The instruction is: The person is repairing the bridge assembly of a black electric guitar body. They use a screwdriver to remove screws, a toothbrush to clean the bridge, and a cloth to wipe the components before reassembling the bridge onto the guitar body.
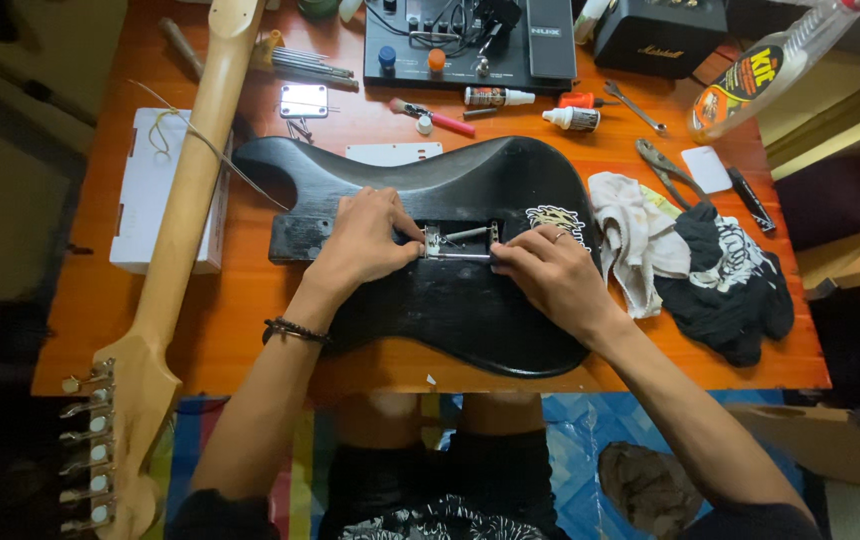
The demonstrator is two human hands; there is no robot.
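Left hand (365, 240) pinches the left end of the metal spring-and-claw hardware (460, 243) in the cavity on the back of the black electric guitar body (450, 300). Right hand (550, 272), ring on a finger, presses fingertips on the hardware's right end. Body lies back-up mid-table, near the front edge of the orange wooden table (250, 300). Detached pale maple guitar neck (185, 200) along the left edge; white rag (630, 235) and black cloth (725, 280) toward the right edge. Best steady both ends, keep fingers clear of spring tension.
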